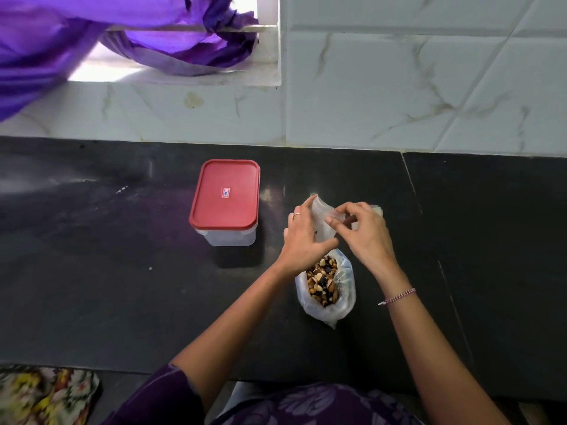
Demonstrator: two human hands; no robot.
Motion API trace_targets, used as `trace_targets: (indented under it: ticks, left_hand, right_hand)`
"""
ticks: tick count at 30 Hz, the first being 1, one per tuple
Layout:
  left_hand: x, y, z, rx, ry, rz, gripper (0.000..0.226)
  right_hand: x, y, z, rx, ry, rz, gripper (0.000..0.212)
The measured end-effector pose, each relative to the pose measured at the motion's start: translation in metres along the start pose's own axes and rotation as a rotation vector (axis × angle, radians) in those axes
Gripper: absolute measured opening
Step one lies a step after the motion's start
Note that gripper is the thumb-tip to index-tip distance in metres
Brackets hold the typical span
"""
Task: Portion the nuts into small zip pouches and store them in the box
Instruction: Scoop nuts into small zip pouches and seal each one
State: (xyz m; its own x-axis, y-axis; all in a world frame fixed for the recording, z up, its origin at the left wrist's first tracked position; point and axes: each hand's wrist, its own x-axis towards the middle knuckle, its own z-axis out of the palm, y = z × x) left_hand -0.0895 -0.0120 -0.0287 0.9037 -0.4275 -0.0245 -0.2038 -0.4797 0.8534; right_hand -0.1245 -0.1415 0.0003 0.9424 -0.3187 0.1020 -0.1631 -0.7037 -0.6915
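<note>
Nuts [323,279] in clear bag [347,291] on black counter [122,286] under white-tiled wall [399,87]

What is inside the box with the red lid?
The red lid sits closed on the box, hiding most of the inside. Its clear front wall shows nothing inside, but I cannot be sure.

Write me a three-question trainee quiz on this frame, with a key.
1. True or false: the red lid is on the box.
2. What holds the nuts? A) the box B) an open plastic bag C) a bowl
3. Fill in: the left hand and right hand both hold one small clear ____ above the bag.

Key: 1 true; 2 B; 3 pouch.
</note>
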Motion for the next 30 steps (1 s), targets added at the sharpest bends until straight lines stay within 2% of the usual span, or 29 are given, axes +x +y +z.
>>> trace_targets:
  ticks: [3,7,10,13,18,22,30]
  left_hand:
    - [-0.009,-0.015,-0.004,0.059,0.015,0.029,0.105]
    - [-0.019,-0.027,-0.007,-0.034,-0.027,0.029,0.09]
    - [-0.025,-0.031,-0.009,-0.104,-0.092,0.026,0.096]
    - [-0.029,-0.036,-0.013,-0.181,-0.127,0.019,0.103]
    - [-0.034,-0.043,-0.023,-0.31,-0.231,0.049,0.095]
    - [-0.035,-0.049,-0.033,-0.389,-0.241,0.035,0.082]
    - [-0.036,-0.057,-0.035,-0.369,-0.289,0.028,0.063]
  right_hand:
    - [-0.005,-0.005,0.005,0.014,-0.064,0.015,0.024]
    - [-0.016,-0.011,0.014,0.305,-0.157,0.129,0.021]
    - [-0.024,-0.011,0.014,0.323,-0.298,0.05,0.032]
    - [-0.025,-0.006,0.012,0.222,-0.434,-0.063,0.046]
    - [-0.025,-0.009,0.013,0.077,-0.339,-0.181,0.033]
    - [-0.028,-0.013,0.012,0.056,-0.377,-0.243,0.036]
    - [-0.029,-0.017,0.019,0.102,-0.391,-0.29,0.023]
